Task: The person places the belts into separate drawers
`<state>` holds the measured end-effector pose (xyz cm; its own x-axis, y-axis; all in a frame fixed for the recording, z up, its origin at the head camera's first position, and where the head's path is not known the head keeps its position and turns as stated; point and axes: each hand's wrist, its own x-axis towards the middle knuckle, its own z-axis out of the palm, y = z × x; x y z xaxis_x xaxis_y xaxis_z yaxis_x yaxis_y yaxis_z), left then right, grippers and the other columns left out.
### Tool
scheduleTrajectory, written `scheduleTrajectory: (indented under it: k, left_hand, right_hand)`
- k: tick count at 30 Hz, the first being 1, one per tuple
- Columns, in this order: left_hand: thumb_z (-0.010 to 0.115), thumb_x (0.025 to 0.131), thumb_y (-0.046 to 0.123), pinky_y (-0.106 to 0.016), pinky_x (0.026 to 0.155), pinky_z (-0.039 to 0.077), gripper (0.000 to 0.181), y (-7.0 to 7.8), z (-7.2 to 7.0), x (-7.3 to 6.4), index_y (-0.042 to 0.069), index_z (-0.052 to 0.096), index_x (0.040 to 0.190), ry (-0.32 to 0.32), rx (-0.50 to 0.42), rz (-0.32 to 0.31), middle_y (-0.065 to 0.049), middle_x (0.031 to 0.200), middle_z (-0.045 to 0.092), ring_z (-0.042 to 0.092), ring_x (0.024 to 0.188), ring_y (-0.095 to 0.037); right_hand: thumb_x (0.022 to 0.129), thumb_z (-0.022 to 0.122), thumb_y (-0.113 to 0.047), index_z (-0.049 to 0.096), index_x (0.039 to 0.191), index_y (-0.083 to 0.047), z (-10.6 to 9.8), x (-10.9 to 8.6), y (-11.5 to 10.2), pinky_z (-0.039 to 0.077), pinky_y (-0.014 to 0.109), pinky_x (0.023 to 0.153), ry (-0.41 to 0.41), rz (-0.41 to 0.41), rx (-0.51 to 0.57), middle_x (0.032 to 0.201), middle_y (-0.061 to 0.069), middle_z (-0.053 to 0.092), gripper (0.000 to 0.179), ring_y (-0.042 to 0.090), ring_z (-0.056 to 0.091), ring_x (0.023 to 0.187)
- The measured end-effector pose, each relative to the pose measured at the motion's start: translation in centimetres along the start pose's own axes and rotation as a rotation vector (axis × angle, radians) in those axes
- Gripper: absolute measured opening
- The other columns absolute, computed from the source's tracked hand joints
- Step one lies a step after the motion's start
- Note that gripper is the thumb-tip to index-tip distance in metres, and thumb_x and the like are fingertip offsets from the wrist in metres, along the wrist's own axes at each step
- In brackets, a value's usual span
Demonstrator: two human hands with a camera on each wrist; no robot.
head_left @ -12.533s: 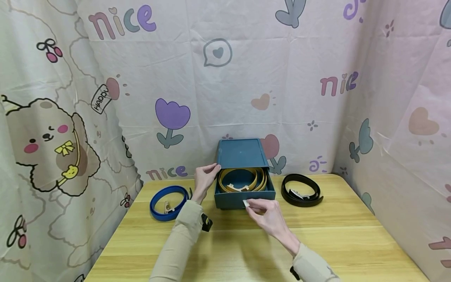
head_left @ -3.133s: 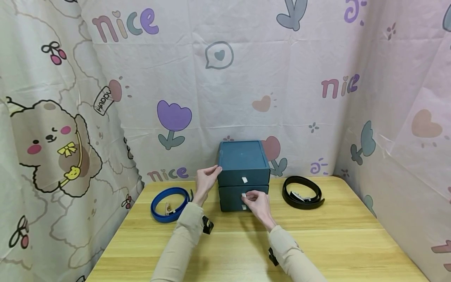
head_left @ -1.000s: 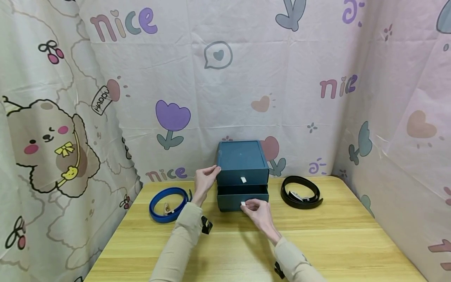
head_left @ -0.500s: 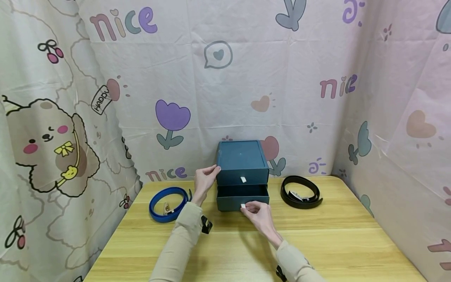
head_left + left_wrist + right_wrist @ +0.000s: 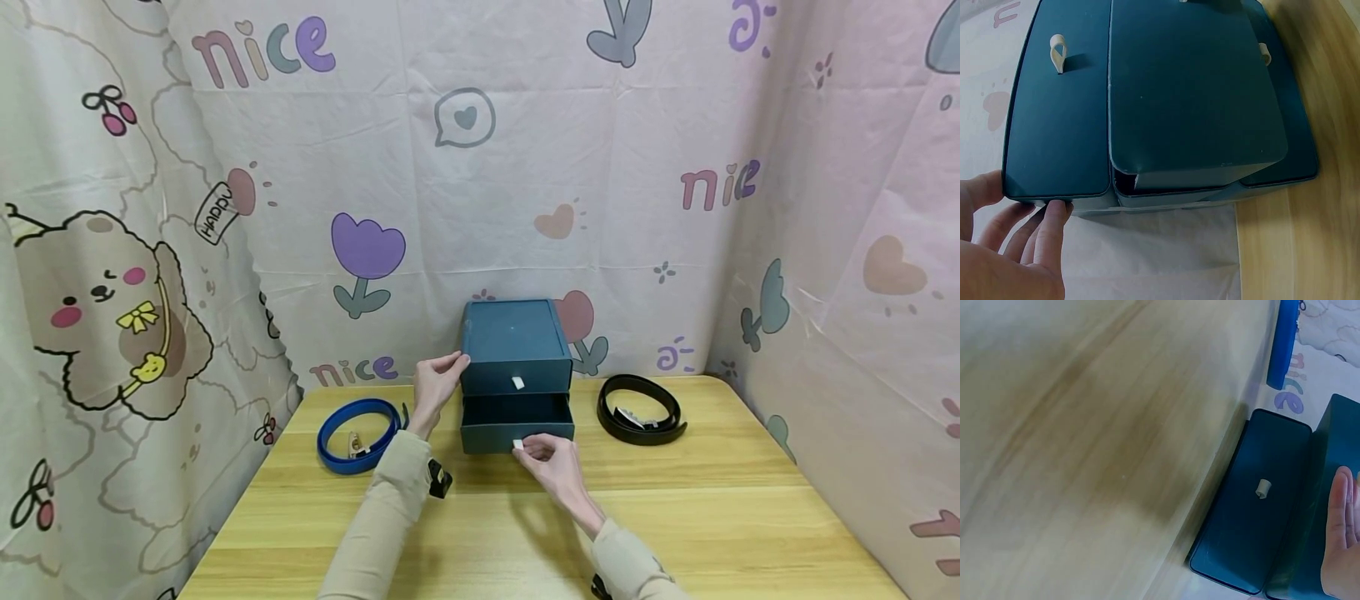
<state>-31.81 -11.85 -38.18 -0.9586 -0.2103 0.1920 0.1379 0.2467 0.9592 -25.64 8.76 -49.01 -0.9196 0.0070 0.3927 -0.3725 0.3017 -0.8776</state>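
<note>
A dark teal drawer box [image 5: 516, 329] stands at the back of the table, its middle drawer [image 5: 483, 439] pulled out. My right hand [image 5: 555, 468] pinches that drawer's white pull tab [image 5: 517, 445]. Only dark interior shows inside the drawer. With thumb and fingers, my left hand [image 5: 435, 390] grips the box's upper left front edge; the left wrist view shows the thumb and fingertips on either side of the corner. The top drawer [image 5: 1063, 125] is closed, its cloth tab [image 5: 1058, 53] sticking out. Below, the bottom drawer [image 5: 1254, 519] is closed too.
A coiled blue belt [image 5: 341, 463] with a gold-coloured buckle lies left of the box, beside my left forearm. On the right lies a coiled black belt [image 5: 637, 435] with a silver buckle. A patterned curtain [image 5: 480, 208] hangs behind the wooden table [image 5: 690, 517].
The top drawer, open earlier with a yellow belt inside, is now closed. My right hand has since drawn the middle drawer outward; it moved slightly further in the last second. My left hand stayed put.
</note>
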Motion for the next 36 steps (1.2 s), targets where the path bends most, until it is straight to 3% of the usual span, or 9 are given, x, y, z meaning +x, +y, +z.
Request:
scheduleTrajectory:
  k: [8,12,20,26,32,36]
  left_hand:
    - [0.07,0.095,0.031,-0.034,0.087,0.059,0.038,-0.1,0.0,0.0,0.01,0.072,0.126,0.003,-0.006,-0.001,-0.016,0.127,0.071,0.07,0.103,-0.029]
    - [0.07,0.095,0.031,-0.036,0.089,0.059,0.038,0.0,0.1,-0.1,0.009,0.072,0.126,0.004,-0.006,0.002,-0.016,0.127,0.071,0.07,0.103,-0.029]
    - [0.071,0.095,0.03,-0.03,0.084,0.059,0.037,0.1,0.0,-0.1,0.009,0.072,0.125,0.0,-0.009,0.01,-0.016,0.126,0.071,0.07,0.103,-0.028]
    - [0.072,0.094,0.03,-0.02,0.071,0.054,0.036,0.0,0.1,0.0,0.01,0.073,0.123,0.011,-0.007,0.014,-0.016,0.123,0.073,0.07,0.094,-0.025]
    - [0.072,0.094,0.03,-0.032,0.077,0.057,0.036,-0.1,0.1,0.1,0.011,0.073,0.123,0.016,-0.009,0.01,-0.016,0.121,0.073,0.069,0.09,-0.025]
    - [0.072,0.094,0.03,-0.026,0.071,0.053,0.036,-0.1,0.1,0.1,0.01,0.073,0.124,0.013,-0.011,0.014,-0.017,0.121,0.073,0.069,0.09,-0.029]
  right_hand:
    - [0.08,0.083,-0.007,0.076,0.085,-0.003,0.0,-0.6,0.2,0.056,0.016,0.064,0.009,-0.065,-0.026,0.076,0.01,0.077,0.009,0.002,0.067,0.066]
    - [0.079,0.084,-0.006,0.077,0.085,-0.004,0.1,-0.8,0.0,0.055,0.015,0.064,0.014,-0.029,0.0,0.075,0.01,0.077,0.009,0.003,0.068,0.065]
    - [0.077,0.085,-0.005,0.076,0.083,-0.004,0.0,-1.0,-0.2,0.055,0.015,0.064,0.006,0.001,0.05,0.074,0.01,0.076,0.01,0.007,0.069,0.065]
    - [0.077,0.085,-0.004,0.076,0.083,-0.004,0.0,-1.2,-0.2,0.055,0.016,0.065,0.013,0.013,0.028,0.074,0.009,0.076,0.011,0.001,0.067,0.065]
    - [0.078,0.084,-0.005,0.076,0.085,-0.005,0.0,-1.5,-0.2,0.056,0.017,0.066,0.009,0.022,0.014,0.075,0.007,0.076,0.011,0.0,0.066,0.066]
    - [0.078,0.084,-0.006,0.076,0.085,-0.004,0.0,-1.7,-0.2,0.057,0.017,0.067,0.009,0.023,0.026,0.076,0.007,0.076,0.011,0.001,0.067,0.066]
